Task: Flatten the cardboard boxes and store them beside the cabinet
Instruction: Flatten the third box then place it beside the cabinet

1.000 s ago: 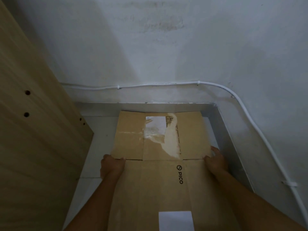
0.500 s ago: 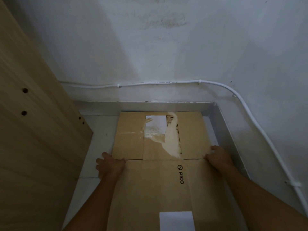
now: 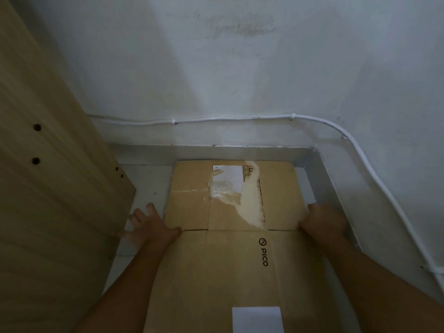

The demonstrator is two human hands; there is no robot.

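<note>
The cabinet (image 3: pixel 48 188) filled the left side, a pale wood panel with two dark holes drilled near its middle and two smaller ones near its lower far corner. Between it and the box ran a strip of bare grey floor (image 3: pixel 151 186), narrow but open. The left hand (image 3: pixel 153 227) lay there with fingers spread, palm down, the thumb touching the box's left edge at the fold line; it gripped nothing.

The box (image 3: pixel 216 272) lay flattened on the floor, its far flaps reaching almost to the skirting (image 3: pixel 240 152) at the foot of the wall (image 3: pixel 240 68). On the far flaps sat a white shipping label (image 3: pixel 227 175), too small to read, partly under clear tape, with a torn pale streak beside it and some printed handling symbols, also unreadable. Nearer, printed sideways in black, was a round logo and the word "PICO" (image 3: pixel 263 252). A second white label (image 3: pixel 257 319), blank as far as could be seen, sat at the near edge.

The right hand (image 3: pixel 324 221) rested on the box's right edge at the same fold line, fingers curled over the edge; whether it pinched the cardboard or only pressed on it could not be told. Just beyond it the skirting turned the corner, leaving only a thin gap of floor on that side. A white cable (image 3: pixel 240 118) ran clipped along the wall and curved down to the right.
</note>
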